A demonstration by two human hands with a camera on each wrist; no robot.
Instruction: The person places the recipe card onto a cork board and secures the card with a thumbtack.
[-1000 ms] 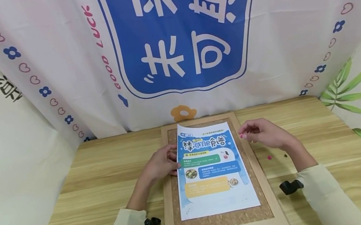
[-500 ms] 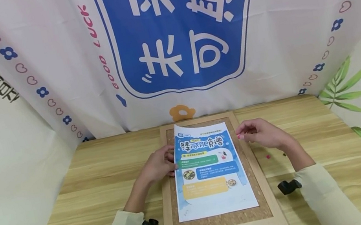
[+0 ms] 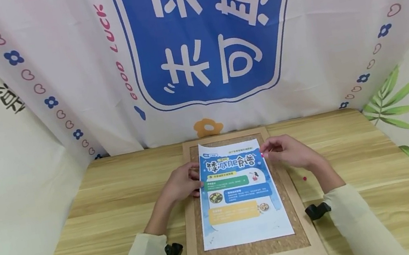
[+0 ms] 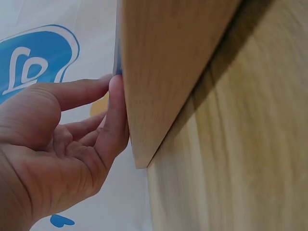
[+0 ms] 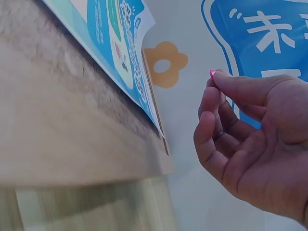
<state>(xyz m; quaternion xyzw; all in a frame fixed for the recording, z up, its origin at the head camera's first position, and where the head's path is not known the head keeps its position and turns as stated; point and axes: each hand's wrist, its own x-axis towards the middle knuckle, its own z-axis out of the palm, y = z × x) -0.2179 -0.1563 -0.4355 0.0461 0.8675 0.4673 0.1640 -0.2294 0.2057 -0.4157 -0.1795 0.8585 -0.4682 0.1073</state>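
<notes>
A printed paper poster (image 3: pixel 246 231) lies on a wood-framed cork board (image 3: pixel 254 251), its upper left corner curling up. My left hand (image 3: pixel 184 184) pinches the poster's left edge between thumb and finger; in the left wrist view that hand (image 4: pixel 72 139) is right beside the wooden frame (image 4: pixel 159 62). At the upper right edge of the poster, my right hand (image 3: pixel 287 152) holds a small pink push pin (image 3: pixel 262 155) in its fingertips. The right wrist view shows the pink pin (image 5: pixel 212 73) between thumb and forefinger of the right hand (image 5: pixel 255 139), whose other fingers curl.
Another small pink pin (image 3: pixel 304 178) lies on the wooden table (image 3: pixel 120 204), right of the board. Behind the table's back edge hangs a printed cloth (image 3: pixel 98 73) with a blue emblem. Black wrist cameras (image 3: pixel 174 250) sit at both sleeves.
My right hand has moved left with the pink pin, from over the frame to the poster's upper right edge. The poster's raised upper left corner has shifted slightly down and left.
</notes>
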